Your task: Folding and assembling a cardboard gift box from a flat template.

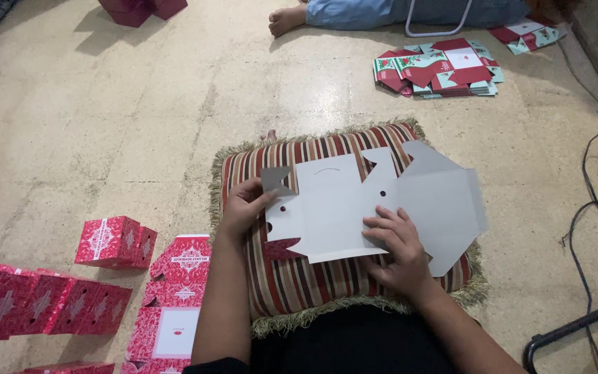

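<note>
Seated on the floor [105, 104], we work a flat, unfolded cardboard box blank [375, 208], grey side up, spread across a striped, fringed cushion [292, 277] near our lap. Our left hand [243, 208] pinches the blank's left edge by a small flap, fingers closed on the card. Our right hand [399, 242] lies palm down on the near middle of the sheet, fingers spread and pressing, gripping nothing.

The blank itself looks barely begun: its panels lie flat and no side stands up yet, so the folding and closing appear to remain.

To the near left, a folded red patterned box [114, 242] stands on the floor, with a row of more red boxes [43, 301] at the left edge and a flat red blank [174, 305] just beside our left arm, which suggests several are finished. Far right, a stack of unfolded red-and-teal blanks [444, 69] waits, well apart from us, near another person's bare foot [286, 19]. A black cable [593, 201] trails along the right.
</note>
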